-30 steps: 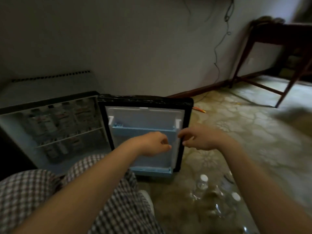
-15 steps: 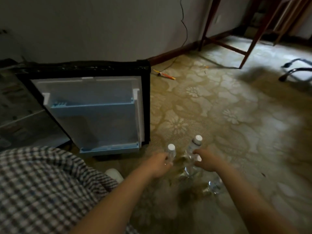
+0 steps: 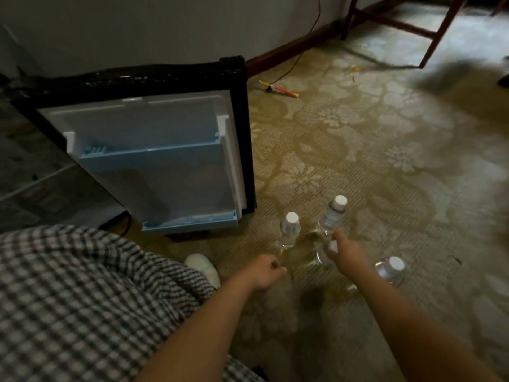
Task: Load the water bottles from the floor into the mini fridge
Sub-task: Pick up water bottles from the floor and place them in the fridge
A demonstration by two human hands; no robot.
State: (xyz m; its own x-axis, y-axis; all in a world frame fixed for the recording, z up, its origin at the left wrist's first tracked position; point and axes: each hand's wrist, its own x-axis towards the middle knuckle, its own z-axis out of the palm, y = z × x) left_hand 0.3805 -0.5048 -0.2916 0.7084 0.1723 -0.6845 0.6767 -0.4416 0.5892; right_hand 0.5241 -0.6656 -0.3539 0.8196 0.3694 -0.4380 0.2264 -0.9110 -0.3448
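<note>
Yellowish floor (image 3: 358, 150) with a pale flower pattern fills most of the view, and a grey wall with a dark baseboard (image 3: 292, 51) runs behind it. On the left stands the mini fridge (image 3: 41, 175), its inside dim and blurred, with the door (image 3: 165, 166) swung wide open so that two light blue door shelves show. Four water bottles with white caps are on the floor to the right of the door. One upright bottle (image 3: 289, 230) stands just beyond the left hand (image 3: 264, 271), whose fingers are curled into a loose fist and hold nothing. A tilted bottle (image 3: 332, 216) is just beside the upright one, further away. The right hand (image 3: 348, 253) has its fingers curled around the top of the gripped bottle (image 3: 321, 257), and the white cap shows at the fingertips. A far bottle (image 3: 389, 268) lies to the right of this arm. Checked trousers (image 3: 82, 299) cover the lower left, with a white shoe (image 3: 203, 267) near them. An orange and yellow stick (image 3: 278, 89) lies by the baseboard, a thin cable (image 3: 303, 42) hangs along the wall, and dark wooden furniture legs (image 3: 438, 37) stand at the top right.
</note>
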